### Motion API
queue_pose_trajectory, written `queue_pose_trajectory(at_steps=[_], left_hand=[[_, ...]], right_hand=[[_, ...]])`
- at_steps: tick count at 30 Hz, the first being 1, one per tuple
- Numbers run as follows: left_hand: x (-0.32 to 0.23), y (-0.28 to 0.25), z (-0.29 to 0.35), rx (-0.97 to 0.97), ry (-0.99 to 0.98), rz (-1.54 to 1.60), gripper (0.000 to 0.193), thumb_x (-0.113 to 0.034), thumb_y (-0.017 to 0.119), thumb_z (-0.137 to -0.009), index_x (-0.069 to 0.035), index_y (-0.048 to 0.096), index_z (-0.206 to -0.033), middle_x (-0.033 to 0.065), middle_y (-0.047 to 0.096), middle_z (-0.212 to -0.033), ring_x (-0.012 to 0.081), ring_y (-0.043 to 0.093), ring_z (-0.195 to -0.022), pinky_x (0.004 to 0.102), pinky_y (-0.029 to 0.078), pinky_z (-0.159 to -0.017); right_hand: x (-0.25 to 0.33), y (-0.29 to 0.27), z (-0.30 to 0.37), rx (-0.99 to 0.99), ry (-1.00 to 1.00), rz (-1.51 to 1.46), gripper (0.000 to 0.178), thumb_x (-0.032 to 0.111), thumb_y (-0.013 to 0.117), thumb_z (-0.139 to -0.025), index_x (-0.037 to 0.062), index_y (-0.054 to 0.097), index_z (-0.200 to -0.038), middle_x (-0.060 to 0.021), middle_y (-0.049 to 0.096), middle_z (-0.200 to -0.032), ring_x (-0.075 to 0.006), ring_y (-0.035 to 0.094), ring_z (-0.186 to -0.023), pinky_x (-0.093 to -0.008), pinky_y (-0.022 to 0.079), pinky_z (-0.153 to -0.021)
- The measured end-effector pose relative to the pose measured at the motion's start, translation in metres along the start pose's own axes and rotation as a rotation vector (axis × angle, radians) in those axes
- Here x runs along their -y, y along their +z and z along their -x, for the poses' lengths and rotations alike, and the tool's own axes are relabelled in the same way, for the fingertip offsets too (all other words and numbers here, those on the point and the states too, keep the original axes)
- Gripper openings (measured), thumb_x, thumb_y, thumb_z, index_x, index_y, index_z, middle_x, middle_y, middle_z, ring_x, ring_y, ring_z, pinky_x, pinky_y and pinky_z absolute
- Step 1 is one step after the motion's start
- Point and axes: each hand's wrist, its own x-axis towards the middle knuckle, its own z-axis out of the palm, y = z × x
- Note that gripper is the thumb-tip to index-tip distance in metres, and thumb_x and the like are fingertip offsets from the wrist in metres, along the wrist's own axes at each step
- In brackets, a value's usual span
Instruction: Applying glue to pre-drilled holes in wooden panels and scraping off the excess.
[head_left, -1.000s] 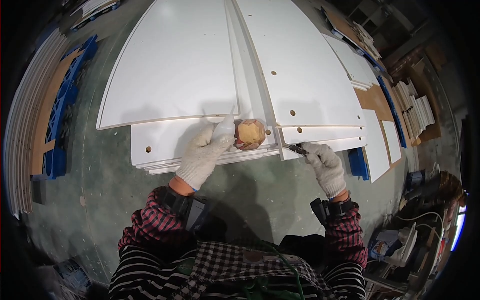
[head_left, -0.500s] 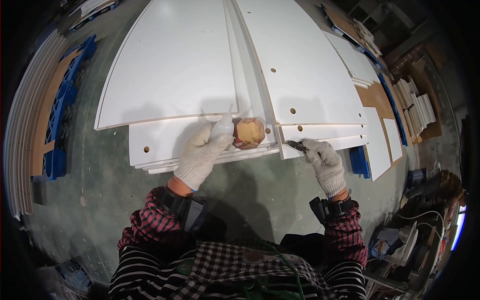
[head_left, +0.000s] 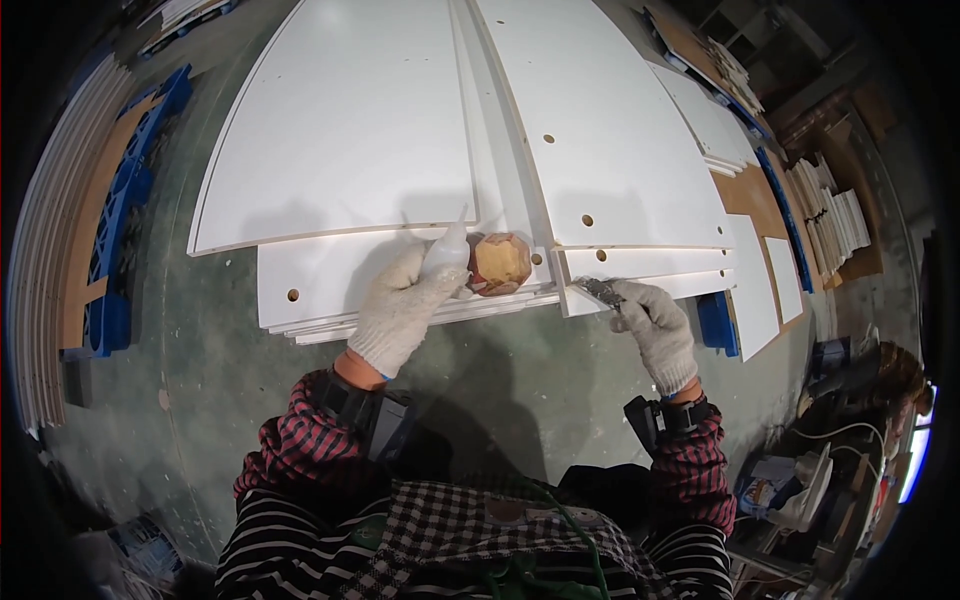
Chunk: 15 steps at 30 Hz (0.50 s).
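Observation:
My left hand, in a white knit glove, is closed around a translucent white squeeze bottle with a pointed nozzle. Against that hand's right side is a faceted, roughly octagonal block, tan on top and reddish-brown around the sides. I cannot tell whether the hand also touches or holds it. My gloved right hand pinches a flat, dark, mottled tool, its exact kind unclear. Its far end lies over the near left corner of a narrow white panel strip.
Large white panels, left and right, lie stacked ahead, some with round holes. A blue pallet with stacked boards stands left. More panels rest at right. A cluttered cart is at lower right.
My right hand has shifted slightly right and toward me, and more of the dark tool shows. The left hand keeps its grip on the bottle, almost still.

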Motion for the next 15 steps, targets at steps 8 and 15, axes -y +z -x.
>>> queue_pose_trajectory(at_steps=[8, 15], left_hand=[[0.000, -0.001, 0.001, -0.010, 0.009, -0.058, 0.029, -0.019, 0.062, -0.092, 0.000, 0.059, -0.114, 0.0003, 0.062, -0.096, 0.0060, 0.053, -0.088, 0.0235, 0.044, -0.080], [-0.001, -0.002, 0.002, -0.001, 0.019, -0.034, 0.029, -0.020, 0.063, -0.092, -0.001, 0.059, -0.113, -0.0002, 0.061, -0.096, 0.0058, 0.053, -0.088, 0.0231, 0.044, -0.080]], right_hand=[[0.007, 0.006, 0.001, 0.007, 0.213, -0.217, 0.025, 0.012, 0.055, -0.096, -0.0035, 0.059, -0.115, -0.0054, 0.064, -0.090, -0.0094, 0.058, -0.069, -0.0224, 0.049, -0.064], [0.017, 0.006, 0.000, 0.016, 0.275, -0.219, 0.025, 0.013, 0.055, -0.096, -0.0032, 0.060, -0.115, -0.0048, 0.063, -0.088, -0.0094, 0.058, -0.069, -0.0227, 0.049, -0.063]])
